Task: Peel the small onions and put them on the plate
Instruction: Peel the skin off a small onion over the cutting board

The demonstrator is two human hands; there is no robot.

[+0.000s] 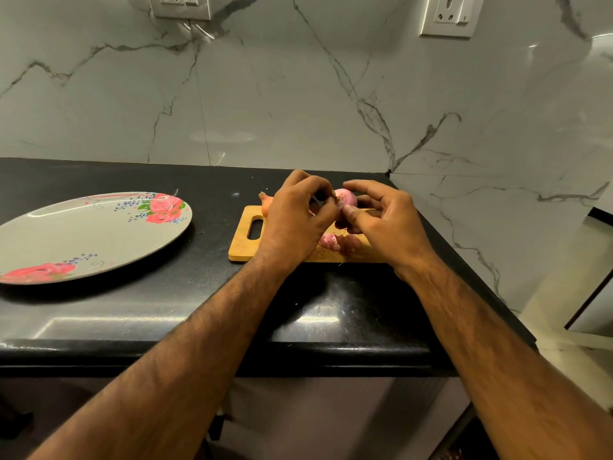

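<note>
Onion [346, 197], small and pink with most of its shiny flesh showing, sits between both hands just above the far part of a wooden cutting board [243, 242]. The right hand [388, 220] grips it: the thumb presses against its near side while the curled fingers wrap over the top and the far side. The left hand [298, 217] is closed too, its fingertips bunched together and pinching at the onion's left end, where a thin bit of skin shows between them.

On the board, under and between the two hands, lie some loose pieces of purple-pink peel [330, 242]. A second onion [265, 202], brownish and with its dry skin on, lies at the far left edge of the board, partly hidden behind the left hand. The board has a slot handle at its left end and lies flat on the black table [166, 293], near the table's right end.

Well apart to the left, a grey oval plate [93, 237] painted with pink roses rests on the same table. Behind everything rises a white marble wall [298, 94] with dark veins, carrying two power sockets [447, 14] along its top.
</note>
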